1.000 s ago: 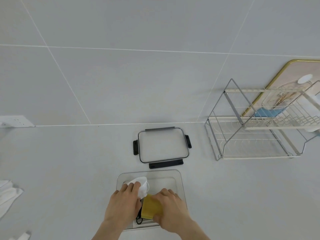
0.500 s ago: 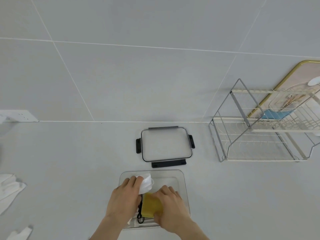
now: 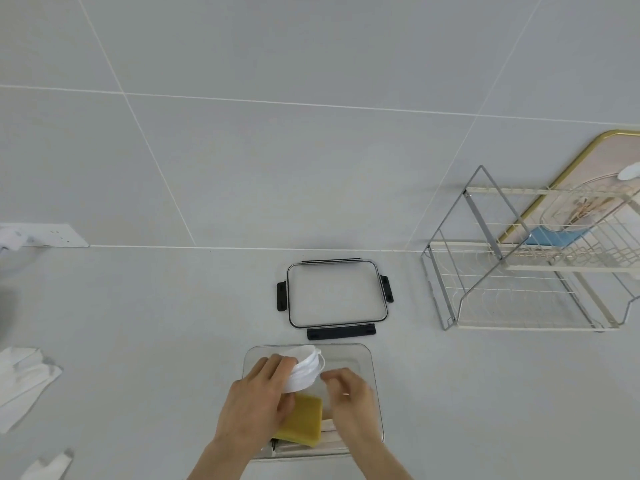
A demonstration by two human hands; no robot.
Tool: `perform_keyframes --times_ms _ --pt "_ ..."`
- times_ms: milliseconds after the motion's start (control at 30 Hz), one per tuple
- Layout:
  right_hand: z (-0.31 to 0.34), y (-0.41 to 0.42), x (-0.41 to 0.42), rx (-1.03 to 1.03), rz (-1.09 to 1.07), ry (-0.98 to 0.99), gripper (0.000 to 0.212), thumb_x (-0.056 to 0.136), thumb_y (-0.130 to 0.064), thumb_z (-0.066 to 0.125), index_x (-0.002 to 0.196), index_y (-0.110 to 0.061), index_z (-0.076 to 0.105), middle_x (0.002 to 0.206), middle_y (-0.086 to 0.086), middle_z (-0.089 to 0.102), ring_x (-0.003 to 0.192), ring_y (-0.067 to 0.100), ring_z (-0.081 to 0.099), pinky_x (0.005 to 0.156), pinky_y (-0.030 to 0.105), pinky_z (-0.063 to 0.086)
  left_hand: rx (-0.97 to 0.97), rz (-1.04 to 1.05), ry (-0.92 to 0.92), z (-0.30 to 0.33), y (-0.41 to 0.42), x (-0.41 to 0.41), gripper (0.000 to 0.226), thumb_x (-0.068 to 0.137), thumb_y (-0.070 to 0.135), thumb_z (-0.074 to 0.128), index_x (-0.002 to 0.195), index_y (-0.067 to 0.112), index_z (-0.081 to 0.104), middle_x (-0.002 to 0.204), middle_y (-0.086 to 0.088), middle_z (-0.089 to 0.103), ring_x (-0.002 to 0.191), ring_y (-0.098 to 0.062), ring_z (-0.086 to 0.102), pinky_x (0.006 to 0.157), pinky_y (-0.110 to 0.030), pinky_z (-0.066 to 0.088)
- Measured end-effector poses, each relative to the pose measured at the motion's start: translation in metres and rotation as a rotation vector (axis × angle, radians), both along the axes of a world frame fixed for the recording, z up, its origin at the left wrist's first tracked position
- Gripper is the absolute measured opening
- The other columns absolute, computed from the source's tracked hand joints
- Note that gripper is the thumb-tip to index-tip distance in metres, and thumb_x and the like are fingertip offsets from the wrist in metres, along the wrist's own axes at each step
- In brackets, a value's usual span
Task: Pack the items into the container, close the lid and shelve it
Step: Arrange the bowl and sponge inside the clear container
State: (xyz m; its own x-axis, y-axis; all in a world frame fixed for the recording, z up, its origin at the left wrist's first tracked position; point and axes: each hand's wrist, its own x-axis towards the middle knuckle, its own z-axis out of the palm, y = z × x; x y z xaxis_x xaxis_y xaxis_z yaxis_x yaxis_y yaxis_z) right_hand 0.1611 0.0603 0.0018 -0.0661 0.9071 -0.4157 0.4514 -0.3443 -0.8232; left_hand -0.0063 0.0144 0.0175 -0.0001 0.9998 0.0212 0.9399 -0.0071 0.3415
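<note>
Head view, container [image 3: 367, 355]: seen at lower centre, holding a yellow sponge [image 3: 303, 422].
Left hand [image 3: 256, 407]: clenched around a white mask [image 3: 304, 370].
Right hand [image 3: 349, 400]: blurred, grasp cannot be told; it has been lifted off the sponge.
Lid [image 3: 337, 296]: lying apart above; packing judged unfinished.

Wire dish rack [image 3: 526, 282] at three o'clock; framed board [image 3: 588, 188] behind it; white cloths [image 3: 24, 382] at eight o'clock; wall socket [image 3: 52, 235] at nine o'clock.
</note>
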Motion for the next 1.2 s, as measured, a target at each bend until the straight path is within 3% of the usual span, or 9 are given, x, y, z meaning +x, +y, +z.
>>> perform_keyframes --times_ms 167,267,467,567,700,867,967,1100,1200 --pt "0.03 0.028 0.008 -0.362 -0.108 0.375 0.036 0.089 -0.049 0.066 0.109 -0.019 0.066 0.104 0.012 0.072 0.085 0.025 0.076 0.073 0.045 0.064 0.099 -0.094 -0.058 0.001 0.01 0.019 0.041 0.064 0.019 0.067 0.1 0.03 0.053 0.101 0.017 0.06 0.093 -0.011 0.058 0.061 -0.024 0.049" --pt "0.038 0.033 0.011 -0.358 -0.135 0.466 0.038 0.08 -0.021 0.079 0.113 -0.013 0.063 0.111 0.018 0.068 0.091 0.028 0.074 0.073 0.049 0.063 0.188 -0.16 -0.037 0.0 0.018 0.027 0.038 0.068 0.02 0.07 0.104 0.027 0.061 0.11 0.014 0.062 0.109 -0.015 0.058 0.092 -0.03 0.043" --pt "0.039 0.04 0.02 -0.233 -0.25 0.479 0.037 0.079 0.011 0.063 0.106 -0.013 0.067 0.106 0.014 0.071 0.092 0.028 0.069 0.076 0.04 0.057 0.15 -0.11 -0.118 0.008 0.019 0.042 0.075 0.047 0.015 0.061 0.121 0.025 0.052 0.144 0.005 0.043 0.135 -0.021 0.038 0.111 -0.037 0.027" --pt "0.041 0.041 0.02 -0.154 -0.268 0.41 0.043 0.072 0.015 0.063 0.1 -0.017 0.068 0.104 0.009 0.071 0.092 0.026 0.066 0.074 0.036 0.056 0.157 0.101 -0.403 0.011 0.02 0.047 0.086 0.048 0.015 0.059 0.129 0.034 0.039 0.147 0.009 0.034 0.134 -0.013 0.033 0.105 -0.033 0.033" --pt "0.04 0.041 0.02 -0.123 -0.262 0.348 0.052 0.07 0.014 0.065 0.105 -0.023 0.066 0.106 0.001 0.068 0.089 0.022 0.064 0.073 0.032 0.054 -0.002 0.48 -0.905 0.024 0.036 0.054 0.054 0.077 0.031 0.063 0.125 0.042 0.039 0.119 0.009 0.058 0.105 -0.013 0.06 0.077 -0.028 0.049" --pt "0.035 0.041 0.027 -0.11 -0.205 0.274 0.056 0.069 0.012 0.068 0.109 -0.026 0.064 0.107 0.002 0.067 0.09 0.019 0.065 0.07 0.028 0.051 -0.233 0.574 -0.844 0.014 0.045 0.049 0.05 0.075 0.017 0.078 0.114 0.032 0.051 0.096 0.008 0.068 0.081 -0.006 0.064 0.067 -0.023 0.051" --pt "0.031 0.039 0.032 -0.101 -0.162 0.25 0.058 0.069 0.011 0.069 0.109 -0.03 0.063 0.108 0.0 0.067 0.092 0.018 0.067 0.075 0.03 0.055 -0.38 0.632 -0.956 0.005 0.043 0.051 0.038 0.076 0.019 0.078 0.107 0.027 0.057 0.1 0.0 0.068 0.087 -0.019 0.067 0.073 -0.038 0.06" --pt "0.03 0.038 0.036 -0.028 -0.168 0.155 0.048 0.073 0.001 0.072 0.107 -0.032 0.064 0.103 -0.007 0.068 0.088 0.012 0.067 0.075 0.027 0.054 -0.422 0.636 -1.022 -0.002 0.043 0.058 0.029 0.08 0.021 0.077 0.102 0.024 0.059 0.102 -0.005 0.068 0.086 -0.021 0.068 0.061 -0.032 0.061" --pt "0.03 0.04 0.047 0.124 -0.265 -0.012 0.028 0.08 -0.009 0.07 0.099 -0.03 0.065 0.095 -0.009 0.071 0.082 0.004 0.067 0.075 0.025 0.054 -0.452 0.621 -0.981 -0.01 0.045 0.061 0.029 0.082 0.021 0.074 0.106 0.021 0.058 0.103 -0.004 0.066 0.09 -0.021 0.066 0.072 -0.038 0.061"
